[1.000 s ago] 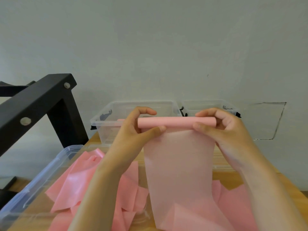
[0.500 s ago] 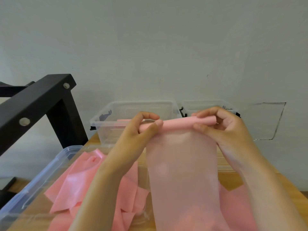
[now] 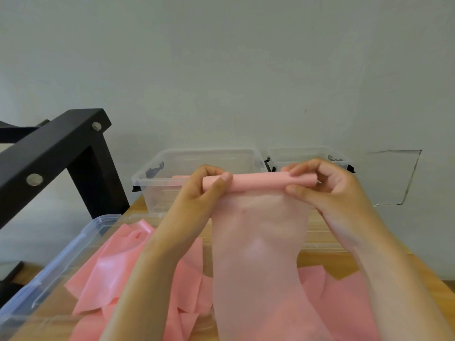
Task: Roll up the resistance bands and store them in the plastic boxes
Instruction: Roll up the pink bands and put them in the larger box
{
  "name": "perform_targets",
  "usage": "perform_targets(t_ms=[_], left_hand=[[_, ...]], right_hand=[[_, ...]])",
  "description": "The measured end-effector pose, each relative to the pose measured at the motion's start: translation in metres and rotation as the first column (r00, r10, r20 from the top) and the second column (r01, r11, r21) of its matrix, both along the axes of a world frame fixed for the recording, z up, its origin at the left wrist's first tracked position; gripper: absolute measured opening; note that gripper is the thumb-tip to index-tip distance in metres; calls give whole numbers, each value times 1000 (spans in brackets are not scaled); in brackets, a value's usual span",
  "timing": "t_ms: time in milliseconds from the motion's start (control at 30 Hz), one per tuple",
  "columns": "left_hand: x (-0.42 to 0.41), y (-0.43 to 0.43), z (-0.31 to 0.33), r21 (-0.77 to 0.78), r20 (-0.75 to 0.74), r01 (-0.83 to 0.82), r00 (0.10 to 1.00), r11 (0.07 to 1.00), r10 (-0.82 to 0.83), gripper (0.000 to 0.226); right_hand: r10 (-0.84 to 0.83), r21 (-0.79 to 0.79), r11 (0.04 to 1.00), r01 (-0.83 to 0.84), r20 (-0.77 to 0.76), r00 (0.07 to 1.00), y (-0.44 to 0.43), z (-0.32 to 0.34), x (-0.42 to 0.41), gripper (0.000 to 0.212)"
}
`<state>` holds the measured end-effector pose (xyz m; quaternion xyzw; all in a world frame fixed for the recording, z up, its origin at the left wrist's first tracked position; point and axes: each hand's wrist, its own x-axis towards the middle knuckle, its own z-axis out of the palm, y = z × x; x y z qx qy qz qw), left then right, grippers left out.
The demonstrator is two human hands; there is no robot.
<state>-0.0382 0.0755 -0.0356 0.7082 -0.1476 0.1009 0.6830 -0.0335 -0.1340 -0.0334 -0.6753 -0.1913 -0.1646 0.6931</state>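
Observation:
A pink resistance band [image 3: 258, 254] hangs stretched in front of me, its top end wound into a tight roll [image 3: 258, 183]. My left hand [image 3: 202, 190] pinches the roll's left end between thumb and fingers. My right hand [image 3: 327, 185] grips the right end the same way. Behind the roll stand two clear plastic boxes, the left box [image 3: 157, 175] and the right box [image 3: 339, 158]; something pink lies in the left one. Loose pink bands [image 3: 108, 274] are piled in a large clear bin [image 3: 56, 262] below my arms.
A black metal frame [image 3: 56, 153] rises at the left. The wooden table [image 3: 315, 264] runs under the boxes, with a grey wall close behind. More pink band material [image 3: 344, 303] lies at the lower right.
The roll tilted and bent half a second ago and is now straight and level again. It looks slightly thicker, and the hanging band has drawn up and narrowed.

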Motion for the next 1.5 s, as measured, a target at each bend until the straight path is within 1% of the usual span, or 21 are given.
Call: perform_targets(t_ms=[67, 133, 167, 233, 300, 333, 433, 500, 567, 667, 767, 900, 967, 1100, 1233, 1300, 1400, 1433, 1500], left_hand=[[1, 0, 1, -8, 34, -10, 999, 1000, 10, 6], [2, 0, 0, -48, 76, 14, 997, 999, -11, 12], [2, 0, 1, -59, 101, 24, 995, 998, -18, 16], [3, 1, 0, -68, 122, 38, 992, 997, -30, 20], [4, 2, -2, -61, 86, 59, 995, 996, -54, 20], [5, 3, -3, -38, 46, 65, 997, 997, -64, 19], [6, 5, -5, 34, -60, 77, 995, 996, -75, 24], [6, 4, -6, 52, -37, 52, 998, 997, -50, 16], [5, 2, -5, 50, 24, 4, 1000, 999, -5, 8], [4, 0, -4, -28, 79, -14, 997, 1000, 16, 17], [3, 0, -3, -59, 93, 6, 996, 998, -1, 17], [1, -1, -1, -28, 72, 23, 997, 999, -21, 9], [0, -1, -1, 3, 85, 30, 996, 1000, -30, 10], [-2, 0, 0, 66, 103, 41, 994, 997, -47, 12], [2, 4, -2, 103, 99, 4, 995, 995, -15, 10], [4, 7, -3, 60, 79, 9, 997, 998, -14, 10], [4, 12, -1, -57, 1, 102, 995, 993, -102, 13], [4, 14, -2, -50, -22, 121, 992, 991, -122, 17], [5, 14, -3, 32, -26, 124, 992, 992, -123, 22]], right_hand=[[18, 6, 1000, -18, -39, 999, -1, -2, 2, 25], [33, 16, 999, -31, -119, 992, -2, -4, 3, 24], [30, 16, 999, -28, -155, 987, -2, -5, 4, 20], [-6, -2, 1000, 6, -170, 985, -2, -6, 5, 7], [-29, -6, 1000, 29, -138, 990, -2, -6, 5, 10], [-31, 5, 999, 32, -117, 993, -2, -5, 4, 12], [6, 49, 999, -2, -74, 997, -3, -1, 1, 20], [39, 50, 998, -35, -86, 996, -4, -1, 1, 22], [64, 49, 997, -58, -138, 988, -5, -2, 1, 23], [31, 37, 999, -24, -197, 980, -3, -6, 4, 20], [24, 51, 999, -16, -163, 986, 1, -4, 2, 15], [30, 68, 997, -21, -132, 991, -1, -2, 1, 22], [26, 68, 998, -18, -130, 991, -1, -2, 1, 22], [14, 50, 999, -8, -131, 991, -2, -2, 1, 17], [-5, -11, 1000, 3, -125, 992, -4, -3, 1, 7], [-11, -34, 999, 7, -117, 993, -3, -4, 1, 11], [16, -23, 1000, -17, -55, 998, 0, -2, 0, 26], [24, -14, 1000, -24, -34, 999, 1, -1, 0, 29], [41, 8, 999, -41, -22, 999, 0, -1, 0, 33]])
